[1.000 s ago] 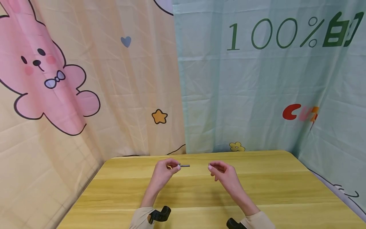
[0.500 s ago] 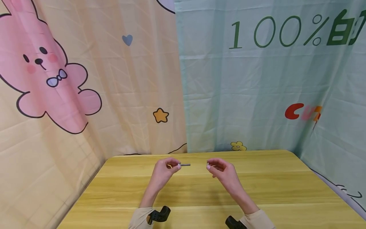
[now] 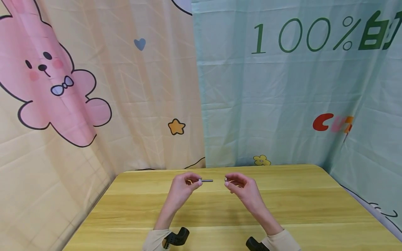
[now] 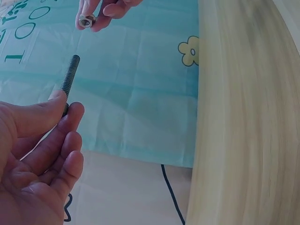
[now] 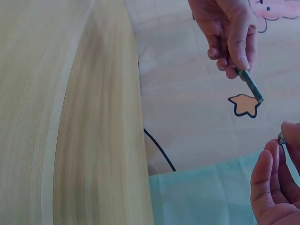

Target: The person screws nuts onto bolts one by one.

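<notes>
Left hand (image 3: 183, 187) grasps one end of a dark grey, straight metal rod with a threaded shank (image 4: 71, 77), its thumb and forefinger parted by little more than the rod's own thickness. Its other fingers are loosely bent beneath, and in the left wrist view they lie clear of the metal. Most of the rod juts out past the fingertips, its free end aimed towards the right hand (image 3: 246, 190); in the head view it looks about level.

That right hand pinches a small, silvery metal nut with a round hole (image 4: 87, 21) between thumb and forefinger, the remaining fingers partly curled below it. Seen from the left wrist, the nut's hole faces roughly towards the rod. Rod and nut are near each other but apart, with a gap between the rod's tip and the right hand's fingertips.

Both hands are raised above the far part of a yellowish, wood-grained worktop (image 3: 201, 212). Cream sleeves (image 3: 282, 240) cover the forearms near the wrists, and a black device (image 3: 177, 237) sits at each wrist. Behind the worktop hang a peach cloth with a pink cartoon animal (image 3: 150, 87) and a pale blue-green cloth with green lettering (image 3: 251, 104).
</notes>
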Available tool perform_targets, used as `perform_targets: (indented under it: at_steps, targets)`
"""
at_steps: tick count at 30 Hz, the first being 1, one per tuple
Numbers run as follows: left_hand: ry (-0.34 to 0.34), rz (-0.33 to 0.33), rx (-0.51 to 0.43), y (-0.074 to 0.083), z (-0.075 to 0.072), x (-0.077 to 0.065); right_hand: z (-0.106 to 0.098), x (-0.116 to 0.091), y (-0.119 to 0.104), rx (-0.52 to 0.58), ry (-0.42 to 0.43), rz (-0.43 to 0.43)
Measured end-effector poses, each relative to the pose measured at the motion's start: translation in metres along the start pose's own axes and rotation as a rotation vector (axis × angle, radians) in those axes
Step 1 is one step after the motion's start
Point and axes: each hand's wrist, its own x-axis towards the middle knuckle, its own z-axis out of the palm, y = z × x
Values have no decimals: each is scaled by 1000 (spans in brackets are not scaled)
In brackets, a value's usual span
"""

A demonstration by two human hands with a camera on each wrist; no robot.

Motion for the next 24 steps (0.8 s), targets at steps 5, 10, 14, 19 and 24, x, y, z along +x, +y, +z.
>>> perform_targets:
  at_steps: [5, 10, 14, 19, 24]
  targets:
    - [3, 24, 0, 4, 1, -1, 3, 0, -1, 13, -8, -21]
    - [2, 20, -6, 10, 2, -3, 5, -1, -1, 7, -24, -34]
    - [-2, 28, -6, 11, 3, -3, 6, -2, -3, -3, -39, -43]
    - [-8, 41, -13, 11, 4, -2, 7, -1, -5, 3, -62, -45]
    - [-16, 42, -21, 13, 6, -2, 9, -1, -4, 1, -70, -53]
